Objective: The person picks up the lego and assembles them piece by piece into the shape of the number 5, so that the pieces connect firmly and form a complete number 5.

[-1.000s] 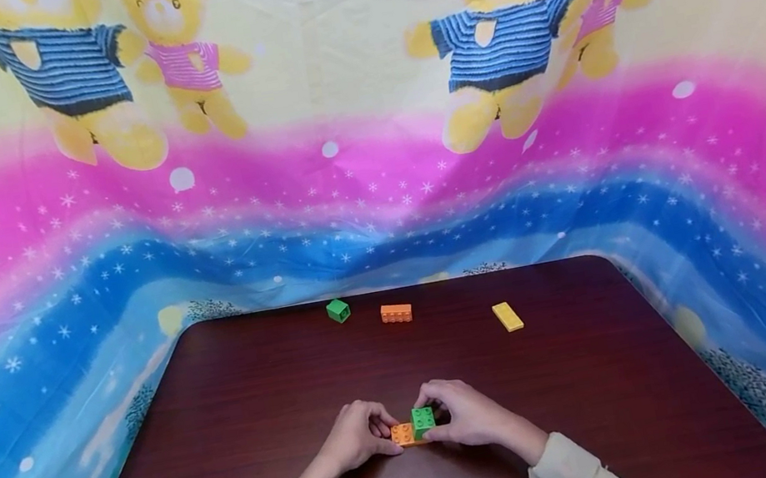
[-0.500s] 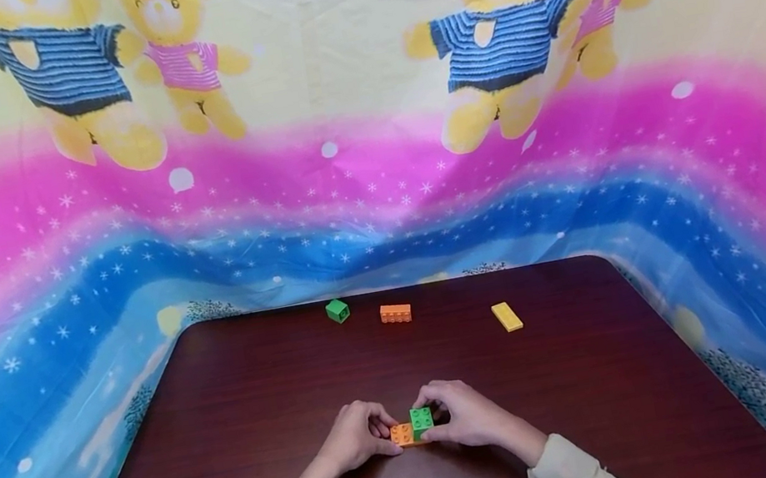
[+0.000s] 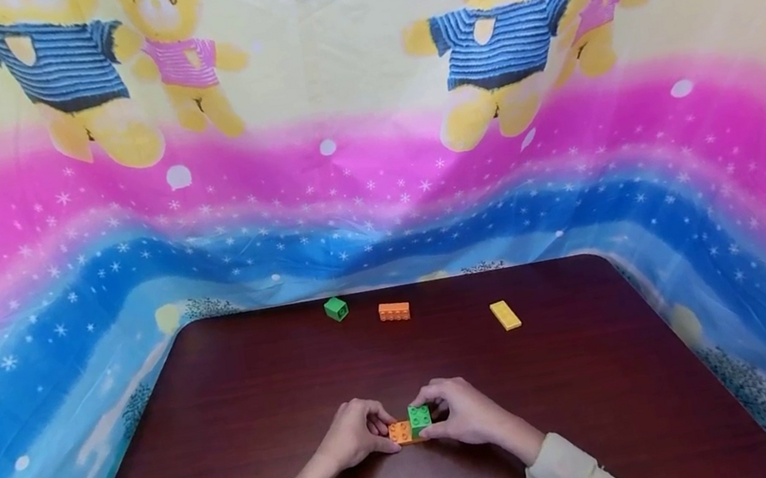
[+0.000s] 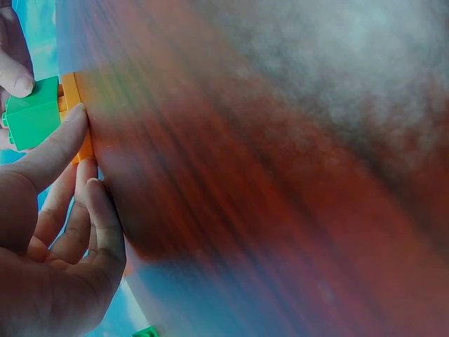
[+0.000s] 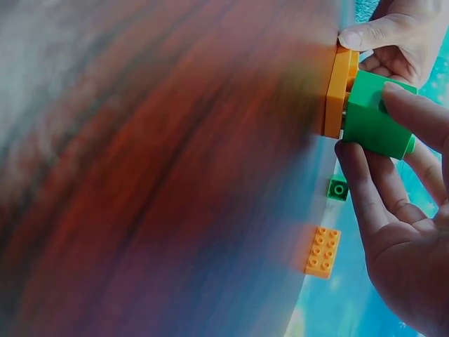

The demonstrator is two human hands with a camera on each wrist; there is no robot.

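On the table near its front, my left hand (image 3: 353,434) pinches the left end of a flat orange building brick (image 3: 399,432) between thumb and fingers. A green building brick (image 3: 420,418) with studs on top sits over the orange brick's right half. My right hand (image 3: 464,413) grips the green brick, its thumb on the near side and fingers on the far side. In the right wrist view a narrow gap with orange studs shows between the green brick (image 5: 379,114) and the orange brick (image 5: 337,98). Fingers hide part of both bricks.
Along the far part of the dark wooden table (image 3: 262,378) lie another green brick (image 3: 336,308), an orange brick on its side (image 3: 394,311) and a flat yellow brick (image 3: 506,316). A cloth printed with bears (image 3: 371,165) hangs behind the table.
Both hands keep their hold on the two bricks, with hardly any movement. The whole head view has shifted very slightly.
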